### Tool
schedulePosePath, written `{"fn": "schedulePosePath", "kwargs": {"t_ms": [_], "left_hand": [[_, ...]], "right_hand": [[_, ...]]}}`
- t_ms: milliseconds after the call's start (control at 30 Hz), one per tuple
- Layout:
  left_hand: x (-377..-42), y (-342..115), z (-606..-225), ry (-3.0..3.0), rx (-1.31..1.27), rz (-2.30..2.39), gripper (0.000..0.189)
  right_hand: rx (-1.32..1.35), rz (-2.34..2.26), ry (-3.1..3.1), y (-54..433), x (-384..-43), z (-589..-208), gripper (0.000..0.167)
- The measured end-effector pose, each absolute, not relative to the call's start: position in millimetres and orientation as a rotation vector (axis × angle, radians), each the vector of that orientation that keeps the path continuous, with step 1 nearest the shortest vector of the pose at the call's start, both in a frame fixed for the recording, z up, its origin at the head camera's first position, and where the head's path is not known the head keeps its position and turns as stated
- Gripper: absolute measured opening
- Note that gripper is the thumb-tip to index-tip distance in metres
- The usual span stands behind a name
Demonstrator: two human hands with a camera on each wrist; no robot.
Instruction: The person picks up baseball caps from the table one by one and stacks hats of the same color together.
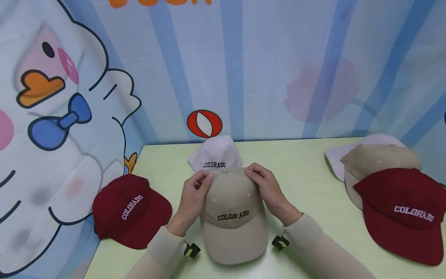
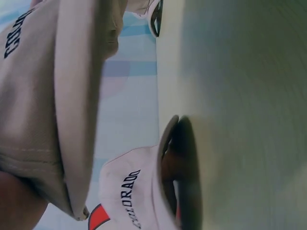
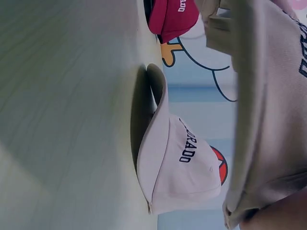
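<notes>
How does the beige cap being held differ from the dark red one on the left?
The beige cap is held up in the left hand and right hand; the dark red cap rests on the table. The beige cap has dark lettering, the dark red cap white. Both are brimmed and read COLORADO.

On my head feed I read COLORADO on the central beige cap (image 1: pixel 234 221), white cap (image 1: pixel 217 154) above, lower-left maroon cap (image 1: pixel 132 211), lower-right maroon cap (image 1: pixel 404 217); upper-left orange lettering (image 1: pixel 143 2) is cropped.
</notes>
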State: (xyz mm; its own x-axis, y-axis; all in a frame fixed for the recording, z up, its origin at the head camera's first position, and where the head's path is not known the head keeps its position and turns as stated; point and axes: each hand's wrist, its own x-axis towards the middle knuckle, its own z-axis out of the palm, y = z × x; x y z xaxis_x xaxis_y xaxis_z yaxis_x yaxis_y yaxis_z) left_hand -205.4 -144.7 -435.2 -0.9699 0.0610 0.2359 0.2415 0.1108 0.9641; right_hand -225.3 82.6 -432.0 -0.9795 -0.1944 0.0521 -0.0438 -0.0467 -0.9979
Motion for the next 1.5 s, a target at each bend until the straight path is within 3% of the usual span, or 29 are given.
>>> {"fn": "schedulePosePath", "kwargs": {"t_ms": [533, 833, 1500], "left_hand": [[-228, -109, -451, -2.026, -0.074, -2.22, 0.017], [-231, -96, -456, -1.981, -0.082, -2.235, 0.029], [-247, -63, -467, -2.16, -0.393, -2.134, 0.037]], "right_hand": [[-0.06, -2.342, 2.059, 104, -223, -433, 0.02], [-0.027, -2.354, 2.097, 117, -224, -433, 0.02], [0.266, -2.277, 2.15, 159, -238, -422, 0.021]]}}
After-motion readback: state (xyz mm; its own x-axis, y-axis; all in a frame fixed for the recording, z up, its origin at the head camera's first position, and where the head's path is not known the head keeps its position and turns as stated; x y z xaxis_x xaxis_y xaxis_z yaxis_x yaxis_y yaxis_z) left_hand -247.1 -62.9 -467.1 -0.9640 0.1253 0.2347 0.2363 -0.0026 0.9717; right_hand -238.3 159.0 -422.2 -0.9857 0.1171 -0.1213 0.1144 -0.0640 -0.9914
